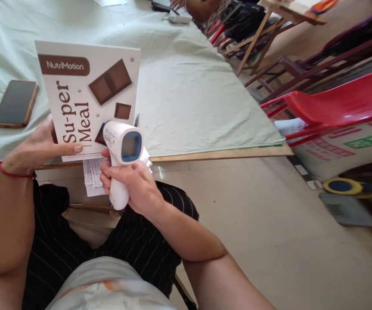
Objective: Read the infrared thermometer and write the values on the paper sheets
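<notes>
My left hand [52, 144] grips the lower left corner of a white box [108, 60] printed "NutriMotion Su-per Meal", its thumb pressed on the front. The box is held tilted up, with pictures of chocolate pieces facing me. In my right hand [137, 183] is a white infrared thermometer [119, 133], the fingers wrapped round its handle. Its blue-framed display [131, 146] faces me and looks dark. The thermometer overlaps the box's lower right corner in the view. Below the box, printed papers [94, 176] hang over the table edge, partly hidden. The tip of a pen [137, 119] shows behind the thermometer.
A phone [15, 103] lies on the cloth-covered table [189, 94], left of the box. Another person's hand [178, 4] is at the far edge, near a white device [180, 16]. On the right stand a red chair [341, 97] and a printed sack [334, 150].
</notes>
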A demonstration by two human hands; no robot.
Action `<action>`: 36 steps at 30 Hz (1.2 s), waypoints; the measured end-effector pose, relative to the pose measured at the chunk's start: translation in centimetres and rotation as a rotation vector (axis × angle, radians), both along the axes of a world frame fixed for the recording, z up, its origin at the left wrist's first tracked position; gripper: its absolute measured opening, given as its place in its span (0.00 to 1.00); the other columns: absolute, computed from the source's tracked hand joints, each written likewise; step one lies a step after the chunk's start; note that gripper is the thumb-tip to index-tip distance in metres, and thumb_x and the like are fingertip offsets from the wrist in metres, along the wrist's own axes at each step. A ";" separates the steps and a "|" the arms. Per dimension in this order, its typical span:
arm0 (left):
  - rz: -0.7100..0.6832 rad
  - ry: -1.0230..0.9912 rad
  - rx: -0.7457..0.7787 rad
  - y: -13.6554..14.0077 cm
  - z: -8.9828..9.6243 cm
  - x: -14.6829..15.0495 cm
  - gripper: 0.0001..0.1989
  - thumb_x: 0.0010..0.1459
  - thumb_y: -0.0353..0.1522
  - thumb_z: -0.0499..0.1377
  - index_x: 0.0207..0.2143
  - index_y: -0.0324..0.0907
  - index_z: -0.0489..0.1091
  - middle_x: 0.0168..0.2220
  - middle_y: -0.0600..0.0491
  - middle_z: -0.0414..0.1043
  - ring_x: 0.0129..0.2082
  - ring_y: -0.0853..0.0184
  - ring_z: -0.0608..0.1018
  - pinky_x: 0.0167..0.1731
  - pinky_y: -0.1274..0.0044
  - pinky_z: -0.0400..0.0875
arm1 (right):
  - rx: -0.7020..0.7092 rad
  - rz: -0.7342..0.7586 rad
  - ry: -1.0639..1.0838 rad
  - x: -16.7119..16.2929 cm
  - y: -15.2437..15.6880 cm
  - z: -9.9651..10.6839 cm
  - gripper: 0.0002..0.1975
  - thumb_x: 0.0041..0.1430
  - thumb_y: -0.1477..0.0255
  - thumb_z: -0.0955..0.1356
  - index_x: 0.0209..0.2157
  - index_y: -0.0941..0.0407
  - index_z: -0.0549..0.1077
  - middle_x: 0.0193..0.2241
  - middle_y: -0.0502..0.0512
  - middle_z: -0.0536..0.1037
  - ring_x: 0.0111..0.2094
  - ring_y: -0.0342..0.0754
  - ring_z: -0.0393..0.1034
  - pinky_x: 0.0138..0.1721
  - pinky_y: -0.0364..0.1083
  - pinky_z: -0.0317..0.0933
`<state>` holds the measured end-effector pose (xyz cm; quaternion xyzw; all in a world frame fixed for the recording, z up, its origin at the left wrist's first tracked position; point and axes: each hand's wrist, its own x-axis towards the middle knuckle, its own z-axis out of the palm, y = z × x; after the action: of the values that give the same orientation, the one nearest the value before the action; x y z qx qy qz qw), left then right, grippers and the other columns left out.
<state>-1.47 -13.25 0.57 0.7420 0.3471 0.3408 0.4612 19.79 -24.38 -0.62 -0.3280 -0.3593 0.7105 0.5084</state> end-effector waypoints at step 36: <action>-0.100 0.047 0.015 -0.6 0.2 -0.9 0.29 0.57 0.36 0.73 0.57 0.38 0.68 0.50 0.44 0.80 0.43 0.58 0.81 0.43 0.67 0.82 | -0.164 0.063 0.099 -1.7 -0.1 0.0 0.15 0.43 0.66 0.79 0.28 0.56 0.73 0.21 0.47 0.79 0.19 0.41 0.73 0.22 0.40 0.68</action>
<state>-2.34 -13.82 0.76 0.7697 0.3178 0.3022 0.4639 18.13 -24.48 -0.65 -0.3217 -0.2845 0.7686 0.4741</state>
